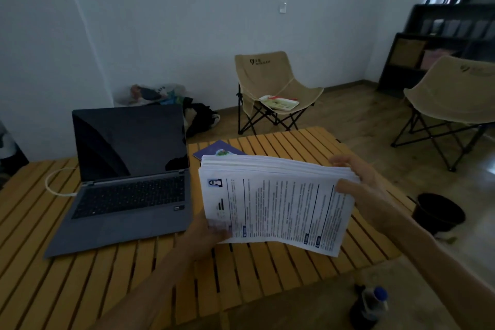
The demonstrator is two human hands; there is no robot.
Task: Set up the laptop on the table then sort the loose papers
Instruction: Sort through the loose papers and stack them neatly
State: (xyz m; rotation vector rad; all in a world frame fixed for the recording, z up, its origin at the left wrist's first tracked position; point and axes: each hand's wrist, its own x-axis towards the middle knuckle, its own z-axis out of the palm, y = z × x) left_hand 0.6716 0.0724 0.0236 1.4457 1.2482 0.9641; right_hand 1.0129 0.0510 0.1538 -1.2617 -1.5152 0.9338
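The paper stack (276,201) hides most of the blue booklet (219,151); its print is blurred.

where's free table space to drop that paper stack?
Bare slats on the yellow slatted wooden table behind the white printed paper stack, right of the blue booklet, and along the near edge before the open grey laptop. Crowded at centre: laptop, stack, left hand, right hand.

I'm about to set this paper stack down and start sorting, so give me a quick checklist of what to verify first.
1. Laptop open on the table: ok.
2. Laptop powered on: not ok, screen dark.
3. Paper stack held at both ends by left hand and right hand: ok.
4. Bare table below the stack: ok.
5. Blue booklet partly hidden behind the stack, maybe in the way: cannot tell.
6. White cable plugged in: cannot tell.
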